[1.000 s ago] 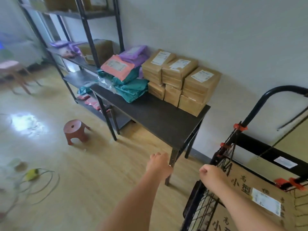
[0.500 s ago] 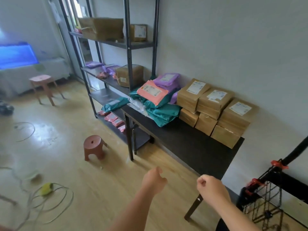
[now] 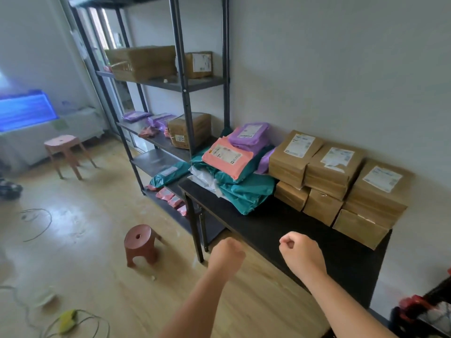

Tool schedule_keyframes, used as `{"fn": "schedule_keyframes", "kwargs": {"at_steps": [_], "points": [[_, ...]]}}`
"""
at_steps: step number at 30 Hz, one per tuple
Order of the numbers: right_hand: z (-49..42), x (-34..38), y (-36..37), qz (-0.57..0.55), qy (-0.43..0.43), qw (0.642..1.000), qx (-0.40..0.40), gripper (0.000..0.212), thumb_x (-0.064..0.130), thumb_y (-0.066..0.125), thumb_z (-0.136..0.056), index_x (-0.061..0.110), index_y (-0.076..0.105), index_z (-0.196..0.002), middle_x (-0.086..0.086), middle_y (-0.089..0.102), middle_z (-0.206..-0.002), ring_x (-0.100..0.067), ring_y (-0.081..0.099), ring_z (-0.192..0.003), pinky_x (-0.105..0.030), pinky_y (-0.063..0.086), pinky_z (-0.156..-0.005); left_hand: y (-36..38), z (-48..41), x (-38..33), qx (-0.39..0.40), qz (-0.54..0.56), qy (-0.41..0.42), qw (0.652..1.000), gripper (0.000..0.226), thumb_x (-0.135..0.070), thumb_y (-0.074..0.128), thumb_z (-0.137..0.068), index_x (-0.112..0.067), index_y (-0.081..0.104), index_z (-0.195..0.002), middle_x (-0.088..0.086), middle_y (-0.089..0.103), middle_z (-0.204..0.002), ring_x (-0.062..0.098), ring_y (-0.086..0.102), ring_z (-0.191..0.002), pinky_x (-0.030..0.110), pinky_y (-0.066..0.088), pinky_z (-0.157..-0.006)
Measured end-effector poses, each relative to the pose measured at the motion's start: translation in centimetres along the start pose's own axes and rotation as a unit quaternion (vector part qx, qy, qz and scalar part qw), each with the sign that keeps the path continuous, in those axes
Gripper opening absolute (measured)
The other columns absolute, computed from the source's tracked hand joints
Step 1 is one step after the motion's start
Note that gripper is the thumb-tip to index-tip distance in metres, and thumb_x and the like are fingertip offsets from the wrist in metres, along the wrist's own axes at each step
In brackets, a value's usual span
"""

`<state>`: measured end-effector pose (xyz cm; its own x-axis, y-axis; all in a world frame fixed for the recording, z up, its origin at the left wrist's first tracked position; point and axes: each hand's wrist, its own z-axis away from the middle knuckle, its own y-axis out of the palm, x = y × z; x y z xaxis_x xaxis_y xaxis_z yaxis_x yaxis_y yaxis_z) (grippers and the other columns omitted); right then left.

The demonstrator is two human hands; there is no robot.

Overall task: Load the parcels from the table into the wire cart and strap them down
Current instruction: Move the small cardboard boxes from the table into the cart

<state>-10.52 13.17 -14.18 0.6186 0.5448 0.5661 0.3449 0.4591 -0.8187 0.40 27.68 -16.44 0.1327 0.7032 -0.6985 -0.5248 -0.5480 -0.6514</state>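
Pale walls and a wooden floor frame a black table that stands along the right wall. At its far right end the brown boxes sit in three short stacks against the wall, white labels facing up. Just left of them, touching the first stack, lies a heap of soft mailers: teal ones at the bottom, a pink mailer and a purple mailer on top, and a white one at the heap's left edge. The near half of the tabletop is bare black.

Both bare forearms reach forward from the near edge of view, roughly parallel and apart. The left hand hangs over the floor just beside the table's near left leg, back of the hand up, with its fingers curled into a fist that holds nothing. The right hand is over the table's near edge, likewise balled, fingers folded under and the thumb lying against them, with nothing in it. Both fists are well short of the parcels.

Only a corner of the wire cart shows at the near right edge, with red clips on it. A metal shelf rack with more boxes and mailers stands left of the table. A low brown stool sits on the floor near the left hand.
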Motion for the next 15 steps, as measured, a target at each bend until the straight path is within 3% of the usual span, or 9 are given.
{"fn": "schedule_keyframes", "kwargs": {"at_steps": [4, 8, 15], "points": [[-5.6, 1.1, 0.4, -0.003, 0.01, 1.0, 0.003, 0.015, 0.029, 0.056, -0.096, 0.028, 0.066, -0.106, 0.013, 0.063, -0.089, -0.002, 0.058, -0.077, -0.017, 0.044, -0.057, -1.1, -6.4, -1.5, -0.002, 0.014, -0.022, 1.0, 0.021, -0.015, 0.052, -0.09, -0.023, 0.065, -0.105, -0.004, 0.062, -0.101, 0.019, 0.064, -0.091, 0.034, 0.056, -0.085], [-11.1, 1.4, -0.7, -0.01, 0.022, 0.999, -0.022, 0.013, 0.027, 0.055, -0.096, 0.029, 0.066, -0.101, 0.015, 0.062, -0.084, -0.001, 0.058, -0.073, -0.018, 0.046, -0.057, -1.5, -12.1, -4.6, 0.001, 0.009, -0.012, 1.0, 0.027, -0.016, 0.053, -0.089, -0.024, 0.064, -0.112, -0.005, 0.061, -0.1, 0.015, 0.061, -0.086, 0.028, 0.053, -0.071], [-18.7, 2.8, -2.8, -0.041, -0.001, 0.992, -0.119, 0.015, 0.022, 0.056, -0.094, 0.028, 0.067, -0.085, 0.013, 0.065, -0.076, -0.005, 0.061, -0.071, -0.028, 0.055, -0.066, -1.3, -18.6, -9.1, 0.011, 0.009, 0.022, 1.0, 0.029, -0.019, 0.052, -0.09, -0.027, 0.066, -0.114, -0.002, 0.062, -0.113, 0.021, 0.061, -0.103, 0.032, 0.053, -0.087]]}}
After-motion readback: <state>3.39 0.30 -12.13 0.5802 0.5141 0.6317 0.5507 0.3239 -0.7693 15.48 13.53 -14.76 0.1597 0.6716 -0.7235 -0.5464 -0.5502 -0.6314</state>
